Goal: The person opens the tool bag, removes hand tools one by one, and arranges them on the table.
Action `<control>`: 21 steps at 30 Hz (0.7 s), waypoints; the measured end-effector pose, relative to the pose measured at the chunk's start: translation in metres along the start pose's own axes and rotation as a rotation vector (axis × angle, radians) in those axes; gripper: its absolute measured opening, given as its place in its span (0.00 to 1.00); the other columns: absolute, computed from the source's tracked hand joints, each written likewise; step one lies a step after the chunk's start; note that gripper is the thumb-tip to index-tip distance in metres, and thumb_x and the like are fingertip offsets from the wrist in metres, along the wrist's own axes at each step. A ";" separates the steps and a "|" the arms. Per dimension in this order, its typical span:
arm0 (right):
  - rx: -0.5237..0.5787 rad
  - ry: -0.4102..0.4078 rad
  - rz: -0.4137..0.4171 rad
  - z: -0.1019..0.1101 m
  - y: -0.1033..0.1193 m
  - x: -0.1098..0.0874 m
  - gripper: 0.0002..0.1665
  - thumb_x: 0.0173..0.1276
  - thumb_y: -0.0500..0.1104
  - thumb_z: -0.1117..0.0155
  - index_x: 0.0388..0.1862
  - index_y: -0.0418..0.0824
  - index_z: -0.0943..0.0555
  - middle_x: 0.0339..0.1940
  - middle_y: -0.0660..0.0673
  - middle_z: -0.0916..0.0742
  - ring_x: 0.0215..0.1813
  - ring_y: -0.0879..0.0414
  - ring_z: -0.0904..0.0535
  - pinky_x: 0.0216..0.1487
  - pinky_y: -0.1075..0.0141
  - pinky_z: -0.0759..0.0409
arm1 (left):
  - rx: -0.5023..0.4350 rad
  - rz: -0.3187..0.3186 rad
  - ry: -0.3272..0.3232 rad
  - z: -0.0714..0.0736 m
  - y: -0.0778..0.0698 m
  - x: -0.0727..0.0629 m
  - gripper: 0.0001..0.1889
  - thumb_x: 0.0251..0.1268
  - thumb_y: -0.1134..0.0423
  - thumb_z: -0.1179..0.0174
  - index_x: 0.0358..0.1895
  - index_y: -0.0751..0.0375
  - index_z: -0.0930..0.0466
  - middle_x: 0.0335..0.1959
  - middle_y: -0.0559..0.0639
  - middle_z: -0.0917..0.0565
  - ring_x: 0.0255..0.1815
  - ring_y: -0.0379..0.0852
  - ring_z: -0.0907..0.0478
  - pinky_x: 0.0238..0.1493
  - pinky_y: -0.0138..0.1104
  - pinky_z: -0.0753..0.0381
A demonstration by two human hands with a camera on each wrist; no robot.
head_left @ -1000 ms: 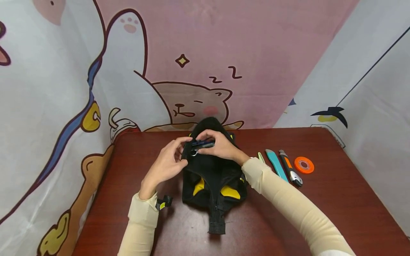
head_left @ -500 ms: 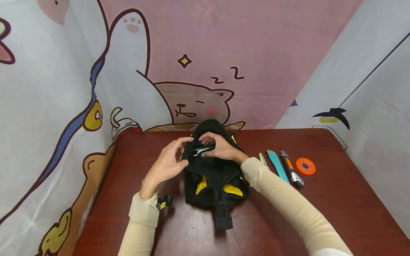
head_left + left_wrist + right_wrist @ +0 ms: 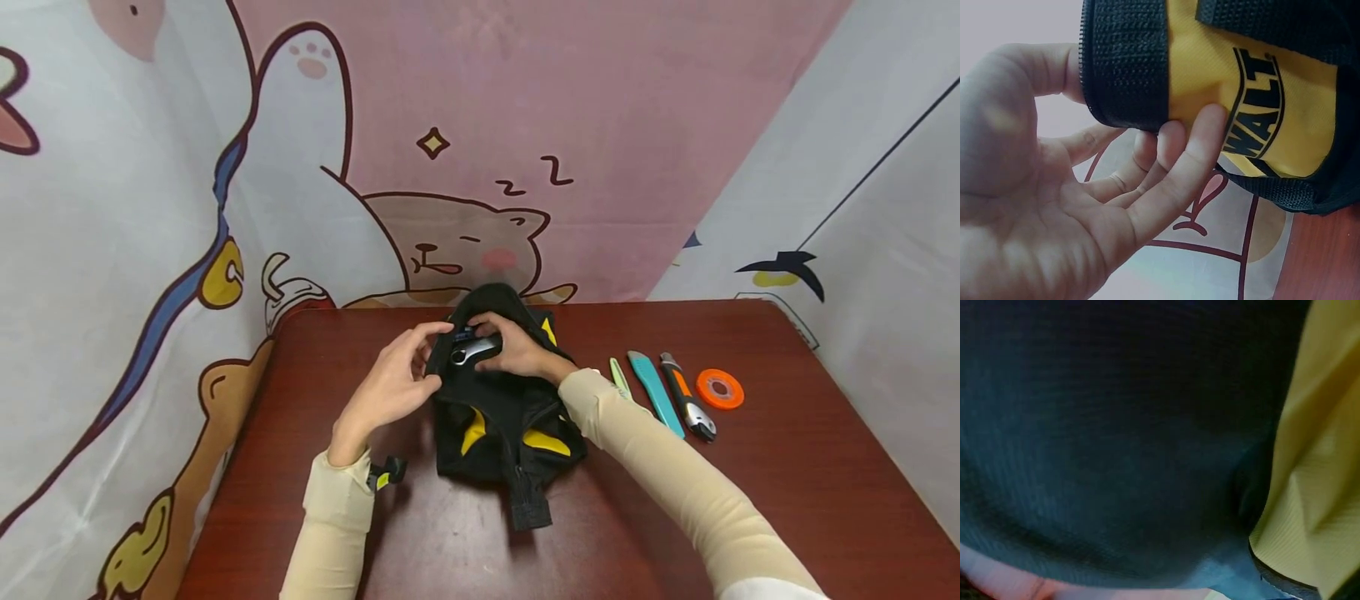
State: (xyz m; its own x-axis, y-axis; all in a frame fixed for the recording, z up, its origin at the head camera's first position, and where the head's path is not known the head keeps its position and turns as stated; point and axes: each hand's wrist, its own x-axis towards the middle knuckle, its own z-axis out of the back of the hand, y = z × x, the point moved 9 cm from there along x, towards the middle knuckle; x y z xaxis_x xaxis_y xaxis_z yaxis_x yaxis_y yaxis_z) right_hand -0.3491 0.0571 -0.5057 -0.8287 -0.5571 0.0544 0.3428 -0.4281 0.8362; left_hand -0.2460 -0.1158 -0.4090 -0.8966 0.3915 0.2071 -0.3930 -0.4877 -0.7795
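Note:
A black and yellow tool bag (image 3: 480,417) lies on the table with its mouth spread. My left hand (image 3: 390,387) grips the left side of its zippered rim; in the left wrist view that hand (image 3: 1085,181) has its fingers against the yellow side and its thumb on the opposite face. At the bag's mouth, my right hand (image 3: 517,346) holds a silver and dark tool with a round hole at its end (image 3: 472,352). Its exact kind is unclear. Behind it, a dark blue item (image 3: 463,333) shows in the bag. The right wrist view is filled by dark and yellow fabric (image 3: 1316,456).
Right of the bag lie a light green slim tool (image 3: 618,377), a teal cutter (image 3: 655,392), an orange and black utility knife (image 3: 686,396) and an orange ring-shaped roll (image 3: 720,389). A patterned cloth (image 3: 600,125) hangs behind the table (image 3: 787,467).
The silver tool has turned and shows more of its length in my right hand. The bag's front strap has swung to the right. My left hand keeps its hold on the rim.

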 end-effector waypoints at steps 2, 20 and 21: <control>-0.022 0.007 -0.003 -0.002 -0.002 0.000 0.45 0.63 0.30 0.17 0.77 0.32 0.26 0.68 0.31 0.17 0.72 0.36 0.21 0.77 0.42 0.26 | -0.001 -0.002 -0.001 0.001 0.000 0.000 0.39 0.63 0.76 0.35 0.80 0.54 0.26 0.45 0.55 0.23 0.40 0.48 0.26 0.41 0.39 0.24; -0.170 0.049 0.044 -0.015 -0.007 -0.005 0.34 0.57 0.28 0.13 0.62 0.31 0.17 0.56 0.34 0.12 0.59 0.41 0.15 0.66 0.47 0.17 | 0.003 -0.005 -0.010 0.001 0.001 0.001 0.39 0.62 0.76 0.34 0.79 0.55 0.26 0.44 0.54 0.23 0.41 0.49 0.25 0.40 0.39 0.24; -0.170 0.049 0.043 -0.015 -0.007 -0.005 0.33 0.57 0.27 0.13 0.62 0.31 0.16 0.55 0.35 0.12 0.58 0.41 0.15 0.65 0.48 0.17 | 0.003 -0.003 -0.009 0.001 0.002 0.001 0.39 0.62 0.76 0.34 0.80 0.55 0.26 0.45 0.54 0.23 0.41 0.49 0.25 0.40 0.39 0.24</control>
State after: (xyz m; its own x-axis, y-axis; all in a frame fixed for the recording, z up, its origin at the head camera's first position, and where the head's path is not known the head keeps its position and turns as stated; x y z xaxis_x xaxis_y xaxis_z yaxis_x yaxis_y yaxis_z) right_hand -0.3408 0.0519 -0.5199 -0.7905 -0.6097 0.0577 0.4508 -0.5154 0.7288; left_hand -0.2474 -0.1172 -0.4095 -0.8973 0.3858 0.2145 -0.3960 -0.4887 -0.7774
